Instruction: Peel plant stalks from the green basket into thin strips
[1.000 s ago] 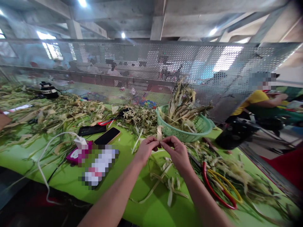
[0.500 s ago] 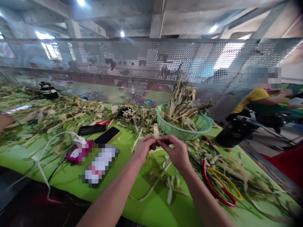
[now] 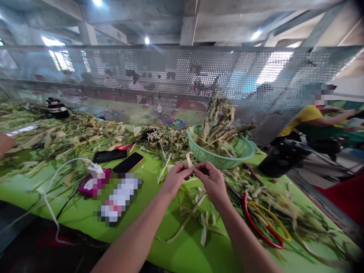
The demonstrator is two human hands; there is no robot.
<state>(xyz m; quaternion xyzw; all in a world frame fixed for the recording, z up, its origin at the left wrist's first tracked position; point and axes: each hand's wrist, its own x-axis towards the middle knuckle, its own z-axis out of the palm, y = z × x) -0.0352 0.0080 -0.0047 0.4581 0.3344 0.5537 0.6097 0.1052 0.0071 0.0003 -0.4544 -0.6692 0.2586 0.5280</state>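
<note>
My left hand (image 3: 175, 179) and my right hand (image 3: 211, 179) meet above the green table (image 3: 182, 254), fingertips pinched together on a pale strip of dried leaf (image 3: 189, 160) that sticks up between them. Below the hands lie several loose leaf strips (image 3: 202, 222). Just behind stands a green plastic basket (image 3: 222, 153) heaped with dried husks. Red and yellow rings (image 3: 263, 225) lie to the right of my right hand.
A phone (image 3: 127, 163), a black case (image 3: 109, 156), a pink device with a white charger cable (image 3: 89, 185) lie at the left. Husk piles (image 3: 68, 134) cover the far left. A perforated metal screen (image 3: 170, 87) runs behind. A person in yellow (image 3: 311, 121) works at the right.
The leaf strip's upright end has dropped lower and tilted between my fingers, and my fingertips have worked slightly along it. Both hands stay in place.
</note>
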